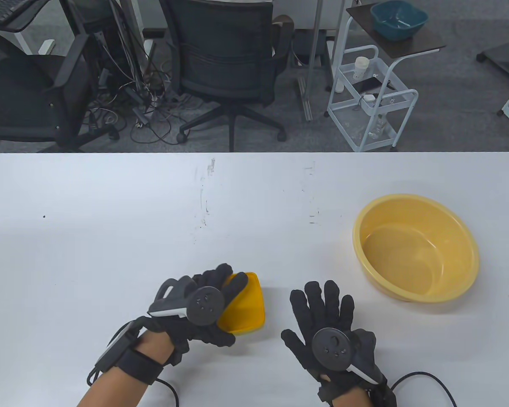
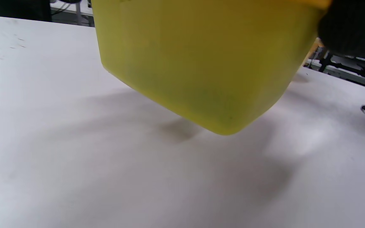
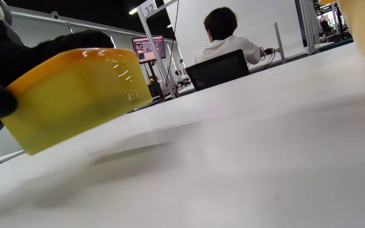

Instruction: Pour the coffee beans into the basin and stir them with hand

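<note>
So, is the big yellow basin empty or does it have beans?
Empty: the table view shows the basin's bare yellow bottom, with no beans inside.

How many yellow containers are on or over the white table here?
2: a small yellow tub gripped by the left hand and lifted off the table, and an empty yellow basin standing at the right.

I see a glossy, translucent yellow plastic container (image 3: 74,95) — highlights glint on its rim; the basin (image 1: 415,248) looks smooth pale plastic, the table (image 1: 110,233) matt white, my gloves (image 1: 322,305) black knit cloth.
</note>
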A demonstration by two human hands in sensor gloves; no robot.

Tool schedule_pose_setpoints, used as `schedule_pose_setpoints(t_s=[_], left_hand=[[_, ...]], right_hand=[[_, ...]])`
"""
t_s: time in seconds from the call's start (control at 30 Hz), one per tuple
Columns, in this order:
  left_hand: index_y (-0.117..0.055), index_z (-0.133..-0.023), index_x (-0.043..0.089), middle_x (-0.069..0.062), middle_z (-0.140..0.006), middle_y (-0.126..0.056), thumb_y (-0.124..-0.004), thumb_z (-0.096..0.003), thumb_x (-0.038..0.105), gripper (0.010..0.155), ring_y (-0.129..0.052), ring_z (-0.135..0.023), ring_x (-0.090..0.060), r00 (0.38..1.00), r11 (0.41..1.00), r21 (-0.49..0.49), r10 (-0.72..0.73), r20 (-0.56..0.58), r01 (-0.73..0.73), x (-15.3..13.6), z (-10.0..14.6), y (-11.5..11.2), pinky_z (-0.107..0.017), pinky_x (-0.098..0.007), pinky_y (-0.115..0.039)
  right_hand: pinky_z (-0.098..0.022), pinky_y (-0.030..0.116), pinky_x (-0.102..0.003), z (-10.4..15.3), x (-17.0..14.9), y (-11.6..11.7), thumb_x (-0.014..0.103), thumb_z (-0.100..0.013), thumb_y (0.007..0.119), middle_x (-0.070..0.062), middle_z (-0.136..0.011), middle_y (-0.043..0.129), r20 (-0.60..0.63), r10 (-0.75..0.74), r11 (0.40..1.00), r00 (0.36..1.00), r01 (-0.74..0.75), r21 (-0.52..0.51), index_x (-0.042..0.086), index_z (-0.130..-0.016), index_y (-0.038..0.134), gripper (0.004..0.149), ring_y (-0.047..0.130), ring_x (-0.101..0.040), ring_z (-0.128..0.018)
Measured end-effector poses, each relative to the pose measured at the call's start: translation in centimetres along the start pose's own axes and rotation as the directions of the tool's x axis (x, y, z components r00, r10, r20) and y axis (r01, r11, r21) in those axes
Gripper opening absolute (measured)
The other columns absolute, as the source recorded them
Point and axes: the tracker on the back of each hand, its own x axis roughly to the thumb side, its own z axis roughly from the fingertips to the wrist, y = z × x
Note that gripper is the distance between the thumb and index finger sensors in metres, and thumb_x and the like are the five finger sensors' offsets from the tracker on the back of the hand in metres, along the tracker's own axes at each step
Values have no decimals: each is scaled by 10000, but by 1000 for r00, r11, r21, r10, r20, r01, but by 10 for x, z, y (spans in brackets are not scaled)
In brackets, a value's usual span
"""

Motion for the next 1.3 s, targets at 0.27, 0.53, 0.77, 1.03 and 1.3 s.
schedule_pose_setpoints(t_s=[0.27, 0.53, 0.77, 1.03, 1.3], left_hand=[[-4, -1077, 252, -336, -1172, -127, -783, -332, 741, 1184, -414, -1076, -591, 1000, 999, -38, -20, -4, 20, 25, -24, -19, -747, -743, -384], [26, -1053, 292, -265, -1192, -74, -758, -340, 753, 1156, -330, -1127, -558, 999, 996, -85, -43, -28, 41, 25, -29, -28, -756, -740, -350], [119, -978, 194, -248, -1114, 69, -734, -335, 740, 1200, -89, -1082, -582, 996, 997, -36, 72, -61, -74, 17, 16, -9, -760, -724, -266], [35, -1025, 72, -234, -1164, -53, -714, -348, 746, 1214, -111, -1083, -563, 979, 992, -84, 76, -188, -93, -16, 38, -50, -753, -711, -269], [44, -1024, 84, -203, -1169, -46, -647, -371, 772, 1173, -60, -1084, -515, 965, 967, -130, 195, -177, -219, -24, 20, -80, -726, -700, -172]], right_hand=[[-601, -88, -589, 0, 1, 1, 661, -492, 465, -80, -1134, 55, 28, -3, 1000, 1000, 3, 7, 219, -1116, 224, 801, -180, -352, -969], [-601, -87, -589, 0, 4, 2, 660, -493, 465, -82, -1134, 56, 41, -7, 1000, 999, 7, 17, 218, -1117, 229, 800, -179, -353, -968], [-599, -89, -589, 2, 11, 1, 665, -493, 468, -86, -1134, 55, 56, 3, 1000, 998, -4, 17, 212, -1113, 209, 811, -180, -353, -967], [-614, -49, -608, -15, 61, 24, 692, -481, 516, -170, -1111, 81, 194, 18, 995, 981, -36, 91, 106, -1096, 189, 911, -118, -407, -982], [-649, 141, -683, -34, 97, 61, 700, -465, 546, -277, -1058, 196, 232, 238, 946, 943, -279, 165, 24, -1070, 255, 953, 95, -563, -968]])
